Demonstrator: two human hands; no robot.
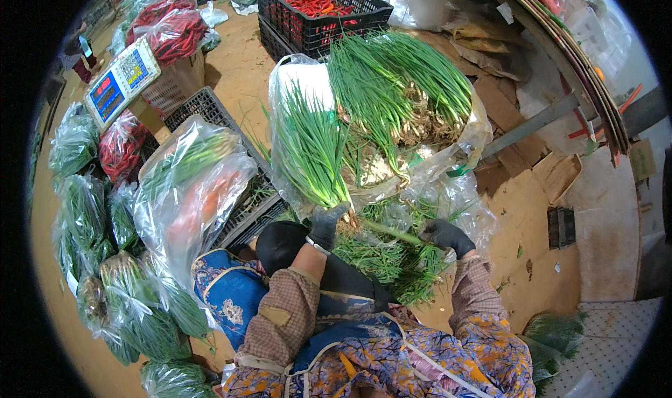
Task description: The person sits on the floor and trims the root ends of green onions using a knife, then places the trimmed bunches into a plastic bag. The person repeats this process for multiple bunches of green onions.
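My left hand (pixel 326 226), in a dark glove, grips a bunch of green onions (pixel 312 151) just above its roots. The long leaves of that bunch point away from me over an open plastic bag. To the right, my gloved right hand (pixel 449 236) pinches the end of a green onion stalk (pixel 394 233), which runs between my two hands. Below the hands lies a heap of loose green onion leaves (pixel 388 266) on the ground. A larger pile of green onions (pixel 399 72) with soil-covered roots rests in the plastic bag (pixel 446 159) beyond.
Left of me, a digital scale (pixel 123 85) carries a plastic bag of vegetables (pixel 194 188). Bagged greens (pixel 142 298) line the far left. Red chillies (pixel 317 4) fill a black crate (pixel 362 22) at the back. A metal bar (pixel 530 125) and cardboard (pixel 556 175) stand right.
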